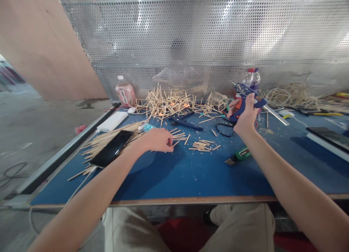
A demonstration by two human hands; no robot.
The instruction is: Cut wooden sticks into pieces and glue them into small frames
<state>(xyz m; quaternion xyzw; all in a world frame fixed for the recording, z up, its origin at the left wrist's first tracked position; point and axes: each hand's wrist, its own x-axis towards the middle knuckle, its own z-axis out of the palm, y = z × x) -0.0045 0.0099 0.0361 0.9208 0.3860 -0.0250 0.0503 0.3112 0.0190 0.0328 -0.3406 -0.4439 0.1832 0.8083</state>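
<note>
My right hand (245,115) is raised over the right half of the table, wrapped round a blue hot glue gun (242,99) with an orange trigger. A clear glue stick (275,115) juts out of its rear, and the nozzle points up and to the left. My left hand (160,140) is low over the table, its fingers curled into a pinch beside short wooden sticks (178,135). Whatever those fingertips hold is hidden. Another small group of cut sticks (202,145) lies to the right of that hand. A green utility knife (237,156) rests below the glue gun.
Blue pliers (188,124) lie in front of a heap of joined sticks (169,103). At left, a phone (112,148) rests on long sticks (87,152) near a white power bank (112,121). Bottles (125,94) stand by the perforated metal panel (152,37). Another phone (329,137) is at right.
</note>
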